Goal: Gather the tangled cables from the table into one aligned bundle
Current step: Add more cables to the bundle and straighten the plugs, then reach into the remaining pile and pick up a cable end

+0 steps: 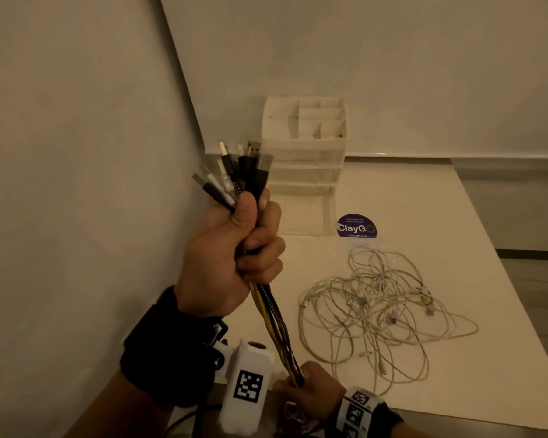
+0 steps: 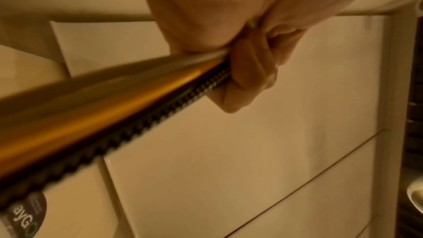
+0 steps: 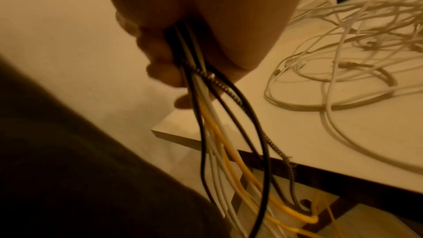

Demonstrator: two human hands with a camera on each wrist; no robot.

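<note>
Purple round "ClayGo" sticker (image 1: 357,226) on the white table (image 1: 456,358); both fists, left hand (image 1: 231,254) and right hand (image 1: 310,392), curl around the multicoloured cable bundle (image 1: 274,324).

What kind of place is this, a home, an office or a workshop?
Probably a shared office or pantry corner, though I cannot be sure. A white table stands against bare walls, with a white desk organizer on it and a "ClayGo" clean-up sticker beside a heap of white cables.
</note>
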